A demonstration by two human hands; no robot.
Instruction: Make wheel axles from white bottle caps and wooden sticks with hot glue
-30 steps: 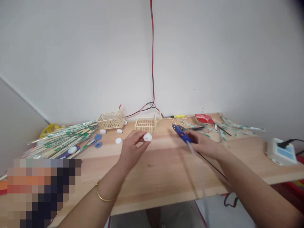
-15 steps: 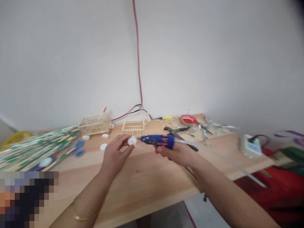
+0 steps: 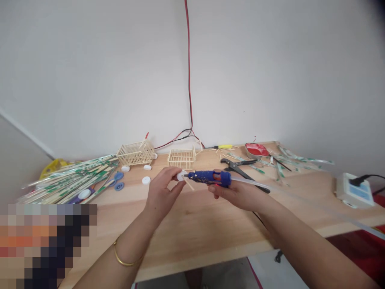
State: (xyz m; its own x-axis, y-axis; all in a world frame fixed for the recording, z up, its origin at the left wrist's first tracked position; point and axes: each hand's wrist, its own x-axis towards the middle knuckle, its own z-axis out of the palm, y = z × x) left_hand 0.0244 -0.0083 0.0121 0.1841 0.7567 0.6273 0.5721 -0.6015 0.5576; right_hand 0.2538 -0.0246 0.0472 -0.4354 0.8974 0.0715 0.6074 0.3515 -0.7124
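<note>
Between the thumb and fingers of my left hand (image 3: 164, 190) is a white bottle cap (image 3: 181, 175), its flat face turned toward the right. A thin wooden stick (image 3: 189, 184) slants down from beside the cap; whether it is joined to it I cannot tell. My right hand (image 3: 237, 194) grips a blue glue gun (image 3: 207, 178) with a long clear glue stick (image 3: 255, 182) out of its back. The gun's nozzle points left and meets the cap's face, or nearly so. A small red light glows near the handle.
Behind my hands stand two stick-built frames, a larger basket (image 3: 135, 153) and a smaller one (image 3: 182, 157). Bundled sticks (image 3: 75, 178) lie left, near blue caps (image 3: 119, 186) and a white cap (image 3: 146, 180). Rightward are pliers (image 3: 240, 170), a red dish (image 3: 256, 149) and a power strip (image 3: 355, 190).
The view has swung left, so everything sits farther right in the picture. The glue gun's nozzle has come closer to the white cap, and the stick below the cap shows more.
</note>
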